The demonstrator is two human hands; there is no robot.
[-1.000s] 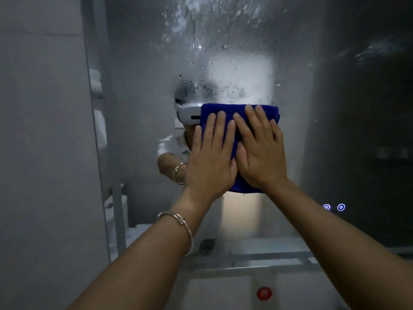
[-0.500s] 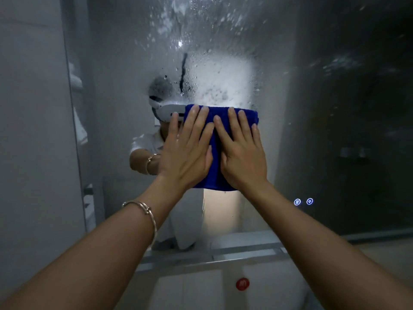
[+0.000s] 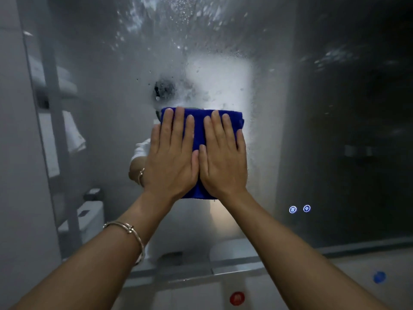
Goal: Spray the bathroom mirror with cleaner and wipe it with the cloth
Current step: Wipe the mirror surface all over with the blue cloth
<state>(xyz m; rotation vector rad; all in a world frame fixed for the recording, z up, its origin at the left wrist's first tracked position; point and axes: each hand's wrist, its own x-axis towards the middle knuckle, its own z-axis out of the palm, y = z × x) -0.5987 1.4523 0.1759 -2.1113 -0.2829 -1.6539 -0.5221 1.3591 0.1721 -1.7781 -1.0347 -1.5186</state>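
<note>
While your left hand (image 3: 172, 157) and right hand (image 3: 223, 157) lie flat side by side, fingers straight and thumbs touching, you press the cloth (image 3: 197, 130) against the mirror (image 3: 290, 108) at the centre of the frame. The cloth looks soft, light and folded thick; on wet glass it will likely slide easily, so keep your palms spread over its middle rather than pinching an edge. Droplets (image 3: 156, 19) cover the glass above, toward the upper middle, not yet wiped. Compared with half a second ago, your fingers have turned from angled inward to parallel, and the cloth has slid slightly left, away from the lit icons (image 3: 299, 208) at lower right.
</note>
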